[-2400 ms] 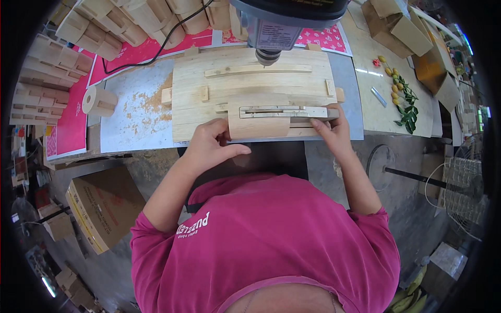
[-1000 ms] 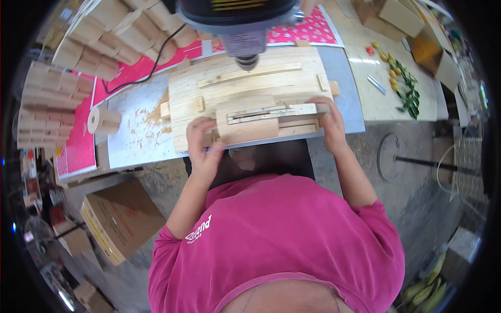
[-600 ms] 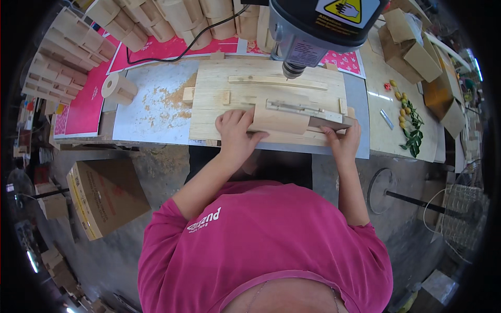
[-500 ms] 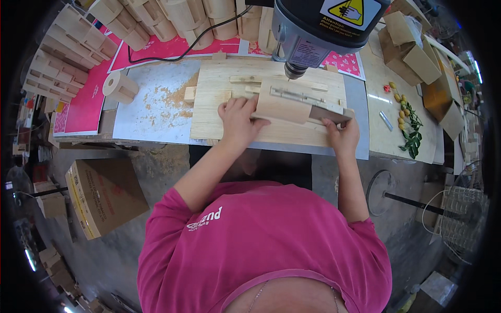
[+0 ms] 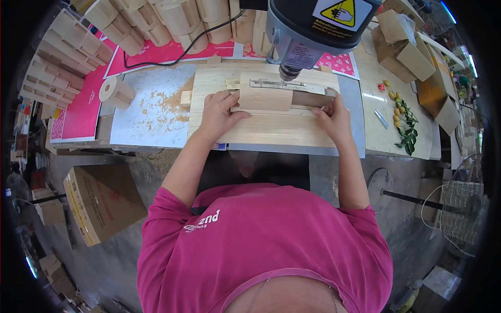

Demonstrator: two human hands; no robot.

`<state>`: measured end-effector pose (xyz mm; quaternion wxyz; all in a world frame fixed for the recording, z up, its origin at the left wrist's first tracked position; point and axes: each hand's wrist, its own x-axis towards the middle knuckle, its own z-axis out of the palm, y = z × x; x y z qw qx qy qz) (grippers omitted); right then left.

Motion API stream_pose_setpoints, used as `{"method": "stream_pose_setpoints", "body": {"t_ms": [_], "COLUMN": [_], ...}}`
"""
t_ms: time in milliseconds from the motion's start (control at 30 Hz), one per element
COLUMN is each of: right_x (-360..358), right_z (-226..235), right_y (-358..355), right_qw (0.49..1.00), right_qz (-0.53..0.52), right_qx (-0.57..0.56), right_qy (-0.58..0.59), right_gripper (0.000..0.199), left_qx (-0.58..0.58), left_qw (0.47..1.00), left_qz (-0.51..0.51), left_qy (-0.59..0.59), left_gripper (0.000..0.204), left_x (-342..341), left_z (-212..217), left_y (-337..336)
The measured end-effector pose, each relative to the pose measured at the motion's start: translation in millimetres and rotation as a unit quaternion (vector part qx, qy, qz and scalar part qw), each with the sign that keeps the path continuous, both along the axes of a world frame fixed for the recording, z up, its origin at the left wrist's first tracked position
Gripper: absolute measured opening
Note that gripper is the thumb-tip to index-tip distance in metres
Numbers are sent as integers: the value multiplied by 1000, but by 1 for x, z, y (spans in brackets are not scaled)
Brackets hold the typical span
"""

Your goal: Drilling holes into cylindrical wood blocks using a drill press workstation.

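Even illumination; white glare streaks the pale, smooth-topped bench [image 5: 377,138] at right; fisheye distortion bends the darkened periphery.

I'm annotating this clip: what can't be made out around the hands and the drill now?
Head view:
Left end of the wooden block: hidden by the left hand.
Right end of the flat bar: partly covered by the right hand.
Top of the drill: cut off by the upper edge.
Whatever sits in the chuck: too small to identify.

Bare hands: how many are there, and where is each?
2: the left hand at the left end of the wooden block; the right hand at the grey strip's right end.
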<state>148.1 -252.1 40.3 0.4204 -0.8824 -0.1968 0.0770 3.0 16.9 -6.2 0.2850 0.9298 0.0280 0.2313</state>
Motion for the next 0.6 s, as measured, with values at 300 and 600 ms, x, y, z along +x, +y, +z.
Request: {"method": "stream_pose_setpoints", "body": {"t_ms": [300, 600], "right_x": [37, 68], "right_z": [165, 210], "right_y": [-14, 67], "right_qw": [904, 949], "right_qz": [19, 109], "right_qx": [212, 149], "right_qy": [-370, -257], "right_gripper": [22, 37], "left_qx": [66, 76], "left_qw": [997, 996], "left_qz": [-23, -27], "left_qy": [-23, -26], "left_gripper": [56, 55], "left_x": [3, 1], "left_z": [2, 2], "left_y": [1, 1]}}
